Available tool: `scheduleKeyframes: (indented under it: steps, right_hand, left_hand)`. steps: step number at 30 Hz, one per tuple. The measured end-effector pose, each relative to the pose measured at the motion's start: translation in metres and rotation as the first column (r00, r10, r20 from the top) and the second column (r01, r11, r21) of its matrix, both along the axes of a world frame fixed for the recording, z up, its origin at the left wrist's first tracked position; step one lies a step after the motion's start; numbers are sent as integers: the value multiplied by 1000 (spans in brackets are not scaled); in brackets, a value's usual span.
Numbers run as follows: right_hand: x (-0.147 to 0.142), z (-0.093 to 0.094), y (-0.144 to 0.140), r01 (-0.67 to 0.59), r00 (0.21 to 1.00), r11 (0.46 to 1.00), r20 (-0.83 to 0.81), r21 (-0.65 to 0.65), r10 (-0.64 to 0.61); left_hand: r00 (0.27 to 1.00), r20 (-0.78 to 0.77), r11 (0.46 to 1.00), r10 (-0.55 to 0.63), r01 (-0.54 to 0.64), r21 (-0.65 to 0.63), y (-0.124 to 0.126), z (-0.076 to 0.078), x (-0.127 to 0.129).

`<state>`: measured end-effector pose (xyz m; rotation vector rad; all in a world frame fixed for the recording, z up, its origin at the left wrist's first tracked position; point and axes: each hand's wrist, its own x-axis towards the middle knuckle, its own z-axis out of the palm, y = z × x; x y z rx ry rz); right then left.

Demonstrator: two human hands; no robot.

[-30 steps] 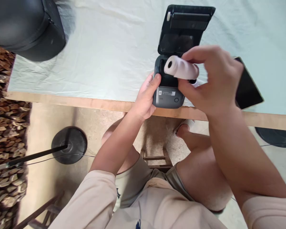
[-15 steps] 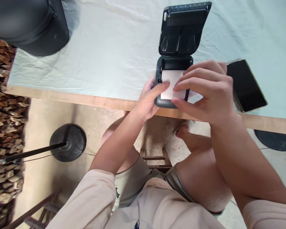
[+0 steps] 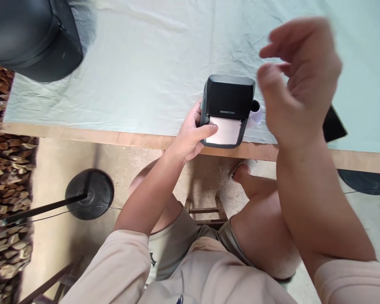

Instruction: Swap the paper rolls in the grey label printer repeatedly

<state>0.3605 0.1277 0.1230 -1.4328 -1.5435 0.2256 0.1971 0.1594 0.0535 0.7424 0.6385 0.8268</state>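
Observation:
A dark NIIMBOT label printer (image 3: 230,98) is held at the table's front edge, its lid folded down over the upper part of its body. White label paper (image 3: 225,134) lies across the lower part. My left hand (image 3: 193,134) is closed around the printer's left side, with the thumb pressing on the paper. Right beside the printer sits a white roll (image 3: 256,115) with a dark core, partly hidden behind it. My right hand (image 3: 300,80) is raised to the right, blurred, its fingers bent and apart from the thumb, with nothing visible in it.
A black phone-like slab (image 3: 335,125) lies on the pale cloth (image 3: 145,76), half covered by my right forearm. A large black rounded object (image 3: 34,42) stands at the back left. Below are a round stand base (image 3: 95,202), a wooden stool (image 3: 205,210) and stacked firewood (image 3: 9,177).
The printer's lid has swung from upright down over the body. My right hand has left the paper and moved up and right. The roll now shows beside the printer.

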Motion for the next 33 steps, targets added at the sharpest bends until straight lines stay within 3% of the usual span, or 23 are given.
scheduleKeyframes:
  steps: [3,6,12,17,22,27,33]
  right_hand:
    - [-5,0,-4,-109,981,977,137,-181,135]
    - [-17,3,-11,-162,966,960,161,-230,202]
    - [-30,2,-18,-91,975,966,174,-242,136]
    - [-15,-5,-12,-129,972,976,172,-173,158]
    - [0,0,-12,-101,980,991,165,-86,114]
    - [0,-4,-11,-140,981,963,101,-232,167]
    - [-7,-12,-11,-127,985,955,78,-269,153]
  left_hand:
    - [993,101,996,-60,53,69,-1,0,-2]
    - [992,122,1000,-22,20,15,-3,1,-4]
    - [998,41,998,-37,35,56,-3,-1,-7]
    - [995,93,997,-45,38,73,-1,-1,-3]
    - [992,123,996,-30,19,86,-1,-2,0]
    - [993,116,998,-9,2,65,-1,-4,-1]
    - [999,52,996,-11,6,93,-3,0,-3]
